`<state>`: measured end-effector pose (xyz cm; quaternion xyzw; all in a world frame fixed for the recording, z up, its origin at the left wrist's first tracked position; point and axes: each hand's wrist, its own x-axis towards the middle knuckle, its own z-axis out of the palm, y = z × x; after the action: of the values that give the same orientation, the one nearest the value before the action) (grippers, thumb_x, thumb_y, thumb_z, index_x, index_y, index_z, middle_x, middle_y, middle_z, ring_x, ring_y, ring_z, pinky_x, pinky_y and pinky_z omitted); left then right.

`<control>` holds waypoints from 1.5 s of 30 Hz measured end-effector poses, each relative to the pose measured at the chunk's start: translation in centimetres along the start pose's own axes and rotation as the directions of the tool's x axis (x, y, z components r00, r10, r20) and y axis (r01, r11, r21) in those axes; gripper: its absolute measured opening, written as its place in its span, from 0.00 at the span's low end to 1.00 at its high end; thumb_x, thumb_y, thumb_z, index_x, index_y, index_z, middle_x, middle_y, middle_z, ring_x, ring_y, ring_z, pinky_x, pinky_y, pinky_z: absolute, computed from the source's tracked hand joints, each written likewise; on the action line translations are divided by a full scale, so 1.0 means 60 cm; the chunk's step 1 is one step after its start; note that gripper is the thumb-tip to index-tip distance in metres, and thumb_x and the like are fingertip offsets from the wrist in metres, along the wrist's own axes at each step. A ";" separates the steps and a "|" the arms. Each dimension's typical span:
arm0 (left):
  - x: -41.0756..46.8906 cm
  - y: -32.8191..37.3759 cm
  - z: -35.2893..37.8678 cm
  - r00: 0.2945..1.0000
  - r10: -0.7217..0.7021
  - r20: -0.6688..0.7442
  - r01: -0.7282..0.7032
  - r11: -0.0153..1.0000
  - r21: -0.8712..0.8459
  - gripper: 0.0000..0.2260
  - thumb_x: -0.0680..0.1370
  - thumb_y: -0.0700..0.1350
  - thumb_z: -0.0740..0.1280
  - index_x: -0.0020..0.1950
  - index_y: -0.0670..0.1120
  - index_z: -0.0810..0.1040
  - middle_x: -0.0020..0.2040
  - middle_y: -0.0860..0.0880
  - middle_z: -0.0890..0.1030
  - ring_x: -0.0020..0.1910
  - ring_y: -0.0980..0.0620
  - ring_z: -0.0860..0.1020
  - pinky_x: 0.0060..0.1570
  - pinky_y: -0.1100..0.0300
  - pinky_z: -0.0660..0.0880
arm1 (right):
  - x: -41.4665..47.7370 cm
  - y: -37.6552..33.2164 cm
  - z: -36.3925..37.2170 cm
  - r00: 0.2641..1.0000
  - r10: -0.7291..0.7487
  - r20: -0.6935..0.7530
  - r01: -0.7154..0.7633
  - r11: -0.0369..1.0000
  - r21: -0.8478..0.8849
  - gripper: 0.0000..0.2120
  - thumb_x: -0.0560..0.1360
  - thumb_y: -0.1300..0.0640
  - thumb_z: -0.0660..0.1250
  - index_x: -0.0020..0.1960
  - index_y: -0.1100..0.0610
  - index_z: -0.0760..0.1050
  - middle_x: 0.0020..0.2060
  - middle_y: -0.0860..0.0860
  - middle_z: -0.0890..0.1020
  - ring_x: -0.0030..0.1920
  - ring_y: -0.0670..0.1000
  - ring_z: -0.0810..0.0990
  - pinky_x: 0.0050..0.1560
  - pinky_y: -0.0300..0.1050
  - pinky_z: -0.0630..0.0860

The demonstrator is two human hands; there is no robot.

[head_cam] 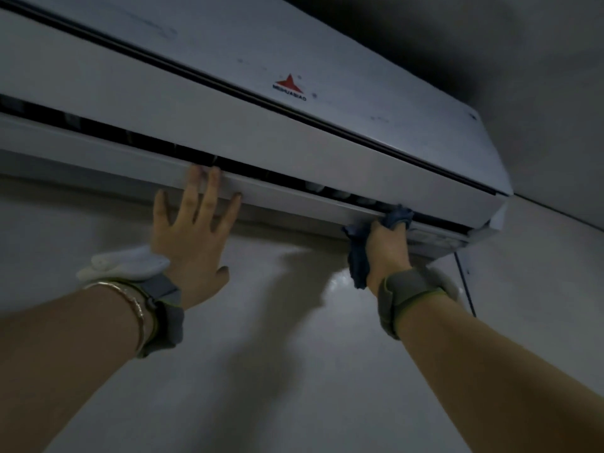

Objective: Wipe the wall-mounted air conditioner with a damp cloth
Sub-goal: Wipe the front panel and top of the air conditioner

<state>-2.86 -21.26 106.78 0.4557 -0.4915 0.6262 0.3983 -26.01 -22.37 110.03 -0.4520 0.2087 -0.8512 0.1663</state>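
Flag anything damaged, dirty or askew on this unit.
Dark smudges dot the front panel near the red logo. The trim at the lower right corner looks loose or askew.

White air conditioner (pixel 294 135), long, mounted high, red triangle logo (pixel 289 84) on its front, bottom flap (pixel 277 194) ajar. Dark blue cloth (pixel 397 216), bunched, pressed against the flap near the unit's right end.
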 end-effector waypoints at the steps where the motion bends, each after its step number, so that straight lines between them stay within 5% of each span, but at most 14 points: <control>1: -0.001 0.003 -0.006 1.000 -0.010 0.021 0.009 1.000 0.007 0.50 0.49 0.51 0.81 0.69 0.41 0.68 0.71 0.31 0.62 0.69 0.28 0.61 0.55 0.25 0.64 | -0.011 0.000 -0.001 0.998 -0.048 0.050 0.050 0.998 -0.037 0.15 0.78 0.66 0.54 0.64 0.60 0.63 0.51 0.61 0.74 0.52 0.59 0.75 0.58 0.53 0.72; 3: -0.002 0.008 -0.017 0.997 -0.017 0.070 0.016 1.000 0.025 0.49 0.51 0.52 0.81 0.69 0.41 0.68 0.72 0.31 0.61 0.70 0.29 0.60 0.56 0.25 0.63 | -0.028 -0.001 -0.004 0.976 -0.095 0.196 0.132 0.974 -0.184 0.08 0.77 0.69 0.53 0.51 0.60 0.68 0.41 0.59 0.74 0.42 0.56 0.74 0.48 0.48 0.73; 6: -0.002 0.019 -0.032 0.993 -0.045 0.105 0.045 0.999 0.004 0.46 0.56 0.54 0.79 0.70 0.43 0.67 0.73 0.31 0.58 0.72 0.31 0.56 0.59 0.26 0.60 | -0.028 -0.007 -0.030 0.969 -0.111 0.221 0.190 0.906 -0.379 0.12 0.73 0.70 0.56 0.53 0.66 0.73 0.49 0.65 0.79 0.50 0.63 0.78 0.55 0.56 0.77; 9: 0.001 0.033 -0.052 0.989 -0.098 0.106 0.106 0.992 -0.071 0.40 0.59 0.50 0.78 0.68 0.40 0.70 0.70 0.28 0.63 0.70 0.29 0.61 0.58 0.25 0.61 | -0.028 -0.035 -0.057 0.943 -0.230 0.240 0.319 0.830 -0.457 0.10 0.72 0.71 0.57 0.46 0.65 0.77 0.43 0.66 0.80 0.46 0.62 0.79 0.46 0.48 0.75; 14: 0.023 0.054 -0.097 0.984 0.023 -0.176 -0.048 0.990 -0.135 0.29 0.62 0.44 0.72 0.61 0.40 0.72 0.60 0.32 0.76 0.59 0.33 0.75 0.53 0.30 0.69 | -0.001 -0.111 -0.079 0.930 -0.341 0.138 0.364 0.803 -0.472 0.12 0.73 0.69 0.60 0.34 0.57 0.68 0.34 0.54 0.74 0.44 0.54 0.75 0.37 0.40 0.70; 20: 0.098 0.026 -0.168 0.974 -0.070 -0.215 0.030 0.983 -0.183 0.36 0.67 0.44 0.72 0.71 0.40 0.61 0.73 0.33 0.60 0.72 0.33 0.58 0.61 0.24 0.54 | 0.023 -0.190 -0.081 0.857 -0.514 0.046 0.473 0.746 -0.469 0.14 0.73 0.68 0.59 0.56 0.67 0.74 0.59 0.59 0.76 0.53 0.58 0.76 0.54 0.50 0.74; 23: 0.108 -0.012 -0.174 0.980 -0.149 -0.135 0.123 0.976 -0.179 0.36 0.72 0.48 0.67 0.75 0.43 0.53 0.76 0.38 0.52 0.75 0.39 0.49 0.65 0.27 0.49 | 0.024 -0.208 -0.054 0.851 -0.480 0.212 0.517 0.698 -0.495 0.06 0.73 0.67 0.57 0.39 0.63 0.70 0.42 0.58 0.73 0.38 0.54 0.68 0.44 0.45 0.63; 26: 0.094 -0.049 -0.172 0.979 -0.187 -0.075 0.172 0.970 -0.171 0.36 0.74 0.51 0.64 0.75 0.44 0.49 0.77 0.41 0.49 0.76 0.43 0.46 0.67 0.29 0.48 | -0.006 -0.202 0.008 0.834 -0.356 0.421 0.535 0.710 -0.458 0.15 0.75 0.60 0.59 0.31 0.57 0.60 0.31 0.50 0.63 0.38 0.53 0.65 0.44 0.48 0.61; 29: 0.069 -0.091 -0.170 0.977 -0.207 -0.049 0.200 0.973 -0.119 0.36 0.73 0.50 0.65 0.75 0.42 0.51 0.77 0.39 0.52 0.76 0.42 0.50 0.66 0.29 0.50 | -0.051 -0.192 0.087 0.725 -0.458 0.515 0.688 0.515 -0.510 0.08 0.76 0.53 0.57 0.40 0.55 0.63 0.49 0.57 0.74 0.54 0.59 0.69 0.57 0.54 0.67; 31: 0.057 -0.109 -0.169 0.979 -0.191 -0.066 0.184 0.978 -0.099 0.36 0.71 0.48 0.69 0.73 0.38 0.57 0.75 0.36 0.58 0.74 0.39 0.56 0.63 0.26 0.53 | -0.080 -0.195 0.127 0.646 -0.504 0.573 0.762 0.384 -0.522 0.12 0.78 0.51 0.54 0.53 0.59 0.69 0.65 0.60 0.69 0.64 0.60 0.66 0.64 0.58 0.66; 37: 0.035 -0.169 -0.175 0.976 -0.205 -0.074 0.204 0.979 -0.026 0.35 0.71 0.51 0.69 0.73 0.38 0.60 0.74 0.37 0.62 0.73 0.38 0.59 0.61 0.25 0.55 | -0.169 -0.205 0.238 0.356 -0.564 0.745 0.934 0.233 -0.270 0.20 0.79 0.52 0.52 0.69 0.55 0.64 0.73 0.54 0.63 0.73 0.58 0.57 0.72 0.59 0.57; 40: 0.029 -0.198 -0.184 0.974 -0.209 -0.086 0.209 0.978 -0.014 0.33 0.76 0.56 0.61 0.74 0.41 0.55 0.76 0.40 0.57 0.75 0.41 0.54 0.65 0.28 0.52 | -0.163 -0.210 0.257 0.425 -0.632 0.648 0.899 0.213 -0.382 0.19 0.79 0.52 0.52 0.68 0.51 0.65 0.72 0.53 0.65 0.72 0.57 0.59 0.68 0.58 0.58; 43: 0.024 -0.238 -0.191 0.971 -0.222 -0.085 0.223 0.975 -0.003 0.32 0.77 0.58 0.56 0.75 0.43 0.51 0.77 0.42 0.52 0.76 0.44 0.50 0.67 0.30 0.50 | -0.139 -0.213 0.254 0.664 -0.584 0.467 0.735 0.396 -0.550 0.19 0.79 0.50 0.51 0.69 0.46 0.63 0.74 0.50 0.60 0.75 0.58 0.52 0.71 0.63 0.51; 45: 0.024 -0.256 -0.192 0.965 -0.247 -0.083 0.248 0.969 -0.007 0.32 0.77 0.57 0.55 0.75 0.44 0.51 0.78 0.42 0.51 0.76 0.45 0.48 0.68 0.31 0.49 | -0.132 -0.219 0.250 0.723 -0.536 0.436 0.679 0.434 -0.592 0.19 0.79 0.49 0.50 0.70 0.46 0.62 0.75 0.50 0.58 0.75 0.60 0.50 0.71 0.67 0.48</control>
<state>9.25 -6.87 110.87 0.4876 -0.4127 0.5909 0.4928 -10.40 -10.44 118.70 -0.5987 0.3301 -0.6535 -0.3249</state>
